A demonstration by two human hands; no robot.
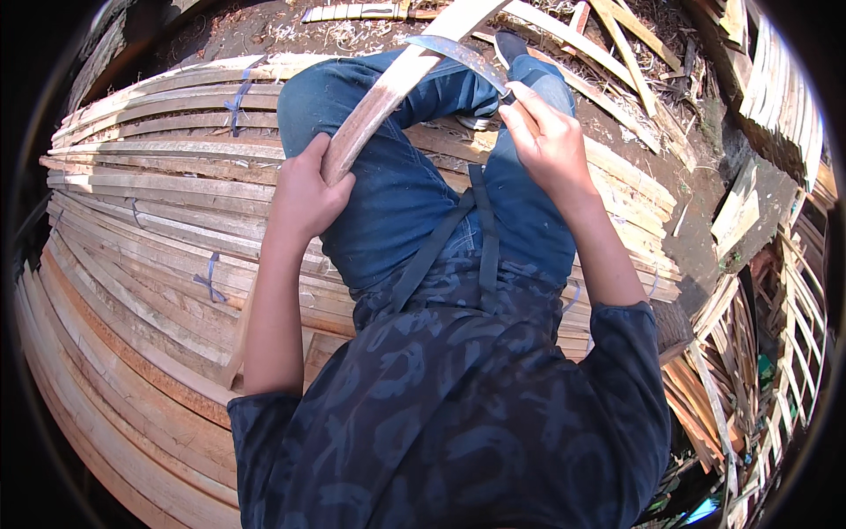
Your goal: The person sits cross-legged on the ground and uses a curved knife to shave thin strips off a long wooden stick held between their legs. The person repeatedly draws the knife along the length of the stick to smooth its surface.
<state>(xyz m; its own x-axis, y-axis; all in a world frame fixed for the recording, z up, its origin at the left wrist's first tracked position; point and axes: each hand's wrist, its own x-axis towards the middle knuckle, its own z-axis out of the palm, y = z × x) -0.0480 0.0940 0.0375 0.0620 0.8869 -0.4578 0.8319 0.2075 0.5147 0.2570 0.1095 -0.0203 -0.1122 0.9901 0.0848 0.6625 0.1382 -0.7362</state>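
My left hand (pixel 307 190) is closed around the near end of a pale wooden slat (pixel 388 97), above my left thigh. The slat slants away to the upper right and runs out of the picture at the top. In my right hand (pixel 548 141) is a curved knife (pixel 463 58), pinched near the end of its blade; the fingers hide any handle. Its thin, sickle-like blade lies across the slat, its far tip just past the slat's left edge. Whether the edge bites into the wood, I cannot tell.
I sit on stacked wooden slats (pixel 159 238), some tied with blue strips (pixel 210 279). Wood shavings and loose offcuts (pixel 634 53) litter the dirt ground ahead. More thin slats (pixel 780 106) are piled at the far right, and a slatted wooden lattice (pixel 797 335) stands at the right.
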